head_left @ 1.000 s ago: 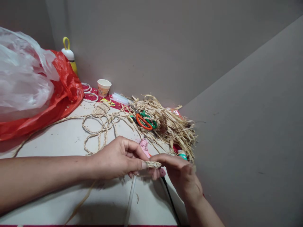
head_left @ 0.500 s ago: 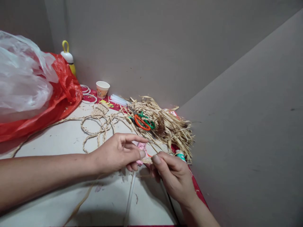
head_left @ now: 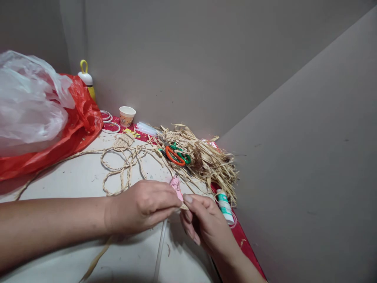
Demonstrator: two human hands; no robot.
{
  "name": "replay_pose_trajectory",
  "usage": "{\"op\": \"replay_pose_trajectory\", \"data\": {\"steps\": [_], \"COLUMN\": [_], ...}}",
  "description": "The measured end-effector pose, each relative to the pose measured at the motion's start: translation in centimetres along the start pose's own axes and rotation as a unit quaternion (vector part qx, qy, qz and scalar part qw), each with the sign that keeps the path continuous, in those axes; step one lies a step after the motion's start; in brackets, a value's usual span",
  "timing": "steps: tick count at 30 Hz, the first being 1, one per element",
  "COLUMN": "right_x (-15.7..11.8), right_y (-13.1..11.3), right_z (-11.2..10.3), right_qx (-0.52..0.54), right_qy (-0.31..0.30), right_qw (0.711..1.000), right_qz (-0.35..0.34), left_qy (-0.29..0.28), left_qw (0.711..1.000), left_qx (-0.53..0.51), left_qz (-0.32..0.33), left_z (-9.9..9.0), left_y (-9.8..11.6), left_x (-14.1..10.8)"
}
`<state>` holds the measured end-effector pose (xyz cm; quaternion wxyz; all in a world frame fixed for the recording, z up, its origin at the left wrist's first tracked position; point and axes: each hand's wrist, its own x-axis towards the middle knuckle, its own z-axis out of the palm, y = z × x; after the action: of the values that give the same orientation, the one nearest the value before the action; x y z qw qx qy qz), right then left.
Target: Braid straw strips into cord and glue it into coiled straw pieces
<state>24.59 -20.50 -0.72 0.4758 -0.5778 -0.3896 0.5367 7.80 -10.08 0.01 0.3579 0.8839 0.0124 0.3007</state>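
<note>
My left hand (head_left: 151, 202) and my right hand (head_left: 204, 220) meet above the white board. Between their fingertips is a short piece of pale dried straw (head_left: 184, 206), mostly hidden; both hands pinch it. Just behind the fingers lies a crumpled pink piece (head_left: 176, 185), its kind unclear. A clear glue stick (head_left: 160, 251) lies on the board below the hands. A long strand of dried leaf (head_left: 98, 259) runs out from under my left forearm. Braided straw cord (head_left: 113, 169) lies in loops beyond my left hand.
A heap of dried straw (head_left: 218, 173) lies at the back right with orange-handled scissors (head_left: 175, 156) and green-handled ones on it. A paper cup (head_left: 127, 116), white rings (head_left: 111, 127), plastic bags (head_left: 85, 118) and a bottle (head_left: 86, 79) stand back left. A thread spool (head_left: 225, 208) lies right.
My left hand's fingers have closed down onto the straw by my right fingertips. The view has shifted slightly, and the thread spool now shows more fully.
</note>
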Motion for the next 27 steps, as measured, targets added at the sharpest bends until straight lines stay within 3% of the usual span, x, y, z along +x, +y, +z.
{"op": "replay_pose_trajectory", "data": {"steps": [2, 4, 6, 9, 14, 16, 22, 27], "right_x": [0.1, 0.1, 0.1, -0.2, -0.8, -1.0, -0.8, -0.7], "right_y": [-0.1, -0.3, -0.6, -1.2, -2.2, -2.4, -1.7, -0.9], "right_z": [-0.3, -0.8, -1.2, -1.5, -1.1, -1.0, -1.4, -1.8], "right_qx": [0.004, -0.017, -0.061, -0.169, -0.381, -0.421, -0.423, -0.397], "right_qy": [-0.026, -0.028, 0.014, 0.052, -0.079, -0.099, -0.026, 0.04], "right_qw": [1.0, 0.999, 0.997, 0.976, 0.909, 0.889, 0.882, 0.865], "right_qz": [0.013, -0.001, -0.049, -0.124, -0.148, -0.149, -0.208, -0.306], "left_qy": [0.019, 0.027, 0.001, -0.053, -0.059, -0.055, -0.031, -0.024], "left_qw": [0.995, 0.97, 0.92, 0.853, 0.836, 0.834, 0.818, 0.796], "left_qx": [-0.055, -0.157, -0.277, -0.381, -0.407, -0.412, -0.431, -0.464], "left_qz": [-0.078, -0.185, -0.279, -0.352, -0.363, -0.363, -0.38, -0.388], "left_z": [0.0, -0.1, -0.3, -0.4, -0.2, -0.2, -0.4, -0.6], "left_y": [0.2, 0.3, 0.1, -0.5, -1.0, -1.1, -0.9, -0.6], "left_x": [0.4, 0.8, 1.2, 1.5, 1.5, 1.4, 1.5, 1.8]}}
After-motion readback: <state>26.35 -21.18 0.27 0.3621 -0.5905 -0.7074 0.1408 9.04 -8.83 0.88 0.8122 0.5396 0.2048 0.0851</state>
